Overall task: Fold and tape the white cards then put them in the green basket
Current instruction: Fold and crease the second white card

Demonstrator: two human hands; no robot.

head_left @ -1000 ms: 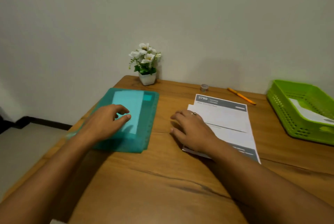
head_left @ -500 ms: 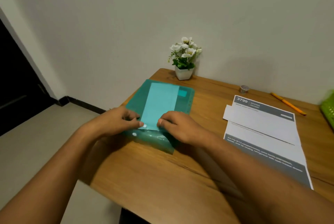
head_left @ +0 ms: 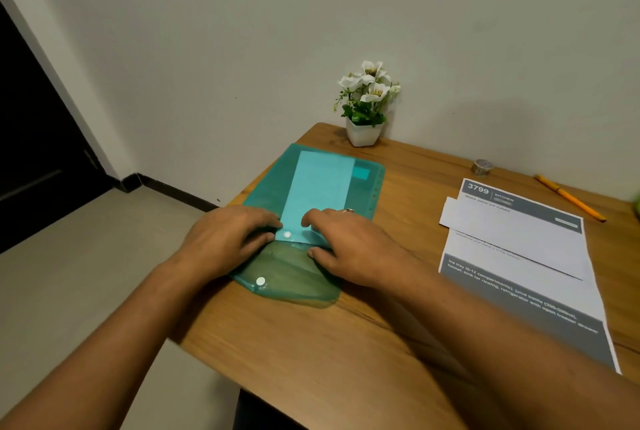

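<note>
A teal plastic folder (head_left: 322,187) lies on the left part of the wooden table (head_left: 311,343). Its flap (head_left: 294,277) lies open toward me, both snap buttons showing. A pale card stack (head_left: 320,183) shows through the folder's cover. My left hand (head_left: 221,239) and my right hand (head_left: 349,246) both pinch the folder's mouth edge, one on each side of the upper snap. A folded white card (head_left: 502,221) rests on a printed sheet (head_left: 540,294) at the right. Only a green sliver of the basket (head_left: 637,204) shows at the right edge.
A small tape roll (head_left: 482,167) and an orange pen (head_left: 568,198) lie near the wall at the back right. A white pot of flowers (head_left: 365,110) stands behind the folder. The table's left edge runs close beside the folder, with floor below.
My right hand left the white paper and joined my left at the folder. The flap has come unsnapped and now lies open toward me. My view turned left, pushing the basket nearly out.
</note>
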